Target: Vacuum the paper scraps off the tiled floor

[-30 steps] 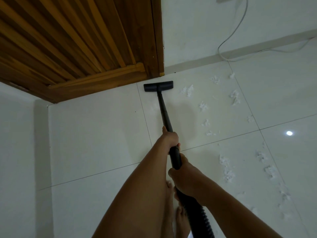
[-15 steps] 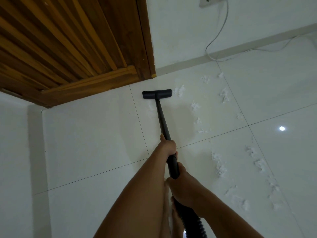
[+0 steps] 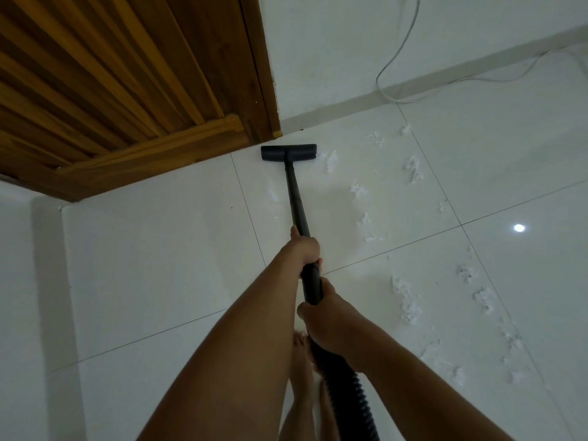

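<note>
- The flat black vacuum floor nozzle (image 3: 289, 152) sits on the glossy white tiled floor (image 3: 159, 265), close to the foot of the slatted brown wooden door (image 3: 111, 74). Half a second ago it lay further back from the wall.
- Its right end is now almost touching the nearest clump of white shredded paper scraps (image 3: 331, 160). A second ago a clear gap lay between them, so the nozzle has edged rightward.
- The left hand (image 3: 304, 249) is wrapped around the thin black wand (image 3: 296, 198), fingers curled over it. The right hand (image 3: 324, 316) clasps it lower down, just above the ribbed black hose (image 3: 356, 399).
- Both hands have kept the same hold across all three pictures.
- The tiles left of the wand look mostly clean, apart from one small white fleck (image 3: 273, 195).
- Many scraps remain: a scattered group to the right of the wand (image 3: 413, 168) and a long trail nearer the person (image 3: 405, 300). The job seems well short of finished.
- A likely next pass runs rightward through the near clump, staying clear of the thin white cable (image 3: 394, 52) by the skirting.
</note>
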